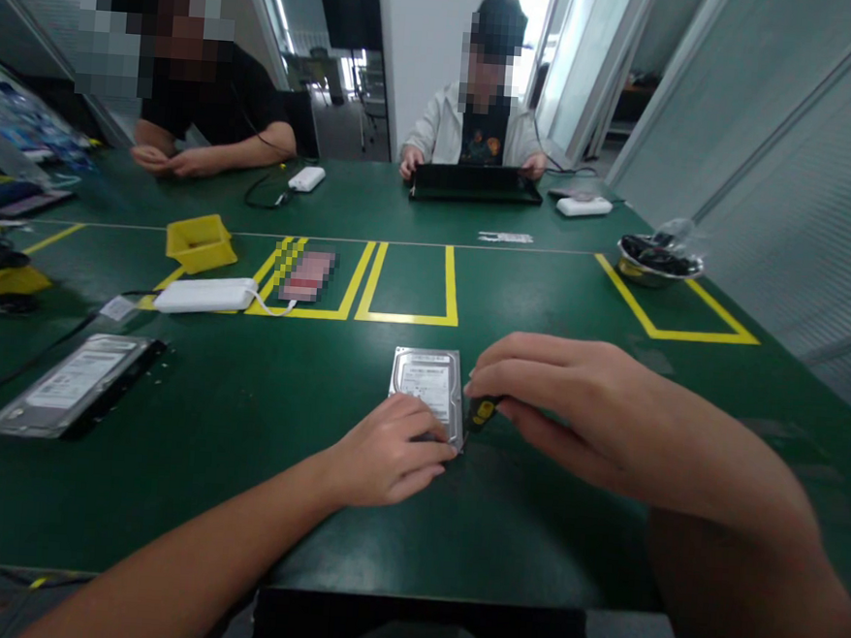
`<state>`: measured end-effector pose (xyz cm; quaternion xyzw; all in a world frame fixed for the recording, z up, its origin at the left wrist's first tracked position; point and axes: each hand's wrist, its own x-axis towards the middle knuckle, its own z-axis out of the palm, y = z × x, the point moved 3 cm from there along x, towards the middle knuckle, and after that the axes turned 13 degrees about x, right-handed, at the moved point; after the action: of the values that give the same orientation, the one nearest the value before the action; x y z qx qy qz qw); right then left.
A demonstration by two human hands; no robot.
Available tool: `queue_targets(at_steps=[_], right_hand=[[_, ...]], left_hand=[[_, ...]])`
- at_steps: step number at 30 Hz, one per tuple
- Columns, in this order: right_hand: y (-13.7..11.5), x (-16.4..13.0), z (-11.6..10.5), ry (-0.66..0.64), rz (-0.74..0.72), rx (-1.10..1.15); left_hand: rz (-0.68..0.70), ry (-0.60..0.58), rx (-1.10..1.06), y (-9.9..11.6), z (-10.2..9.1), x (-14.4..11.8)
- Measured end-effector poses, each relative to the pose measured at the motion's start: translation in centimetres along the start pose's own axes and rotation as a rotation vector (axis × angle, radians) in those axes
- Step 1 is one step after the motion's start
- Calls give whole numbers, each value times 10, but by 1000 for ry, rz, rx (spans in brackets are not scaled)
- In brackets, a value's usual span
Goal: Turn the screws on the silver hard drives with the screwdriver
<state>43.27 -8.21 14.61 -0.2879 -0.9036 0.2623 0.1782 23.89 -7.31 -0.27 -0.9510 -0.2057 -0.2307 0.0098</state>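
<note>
On the green table in front of me lies a silver hard drive with a white label, flat on its base. The fingers of my left hand press over its near part and hold it, hiding that end. Above the drive's right side, my right hand grips a short black and yellow screwdriver between thumb and fingers. The screwdriver leans, its shaft pointing down at the drive's near right corner. Whether the tip touches a screw there is too small to tell.
Further left lie several stacked hard drives with small bits beside them. Behind are a white power bank, a phone and a yellow bin. A metal bowl stands far right. Two people sit opposite; one holds a black panel.
</note>
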Motion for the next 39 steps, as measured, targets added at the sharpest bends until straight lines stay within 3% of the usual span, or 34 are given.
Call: queue_targets(at_steps=[26, 39], right_hand=[[-2, -1, -2, 6, 28, -29], [5, 4, 2, 65, 86, -198]], left_hand=[[-5, -18, 2, -1, 2, -1], [0, -15, -1, -1, 1, 0]])
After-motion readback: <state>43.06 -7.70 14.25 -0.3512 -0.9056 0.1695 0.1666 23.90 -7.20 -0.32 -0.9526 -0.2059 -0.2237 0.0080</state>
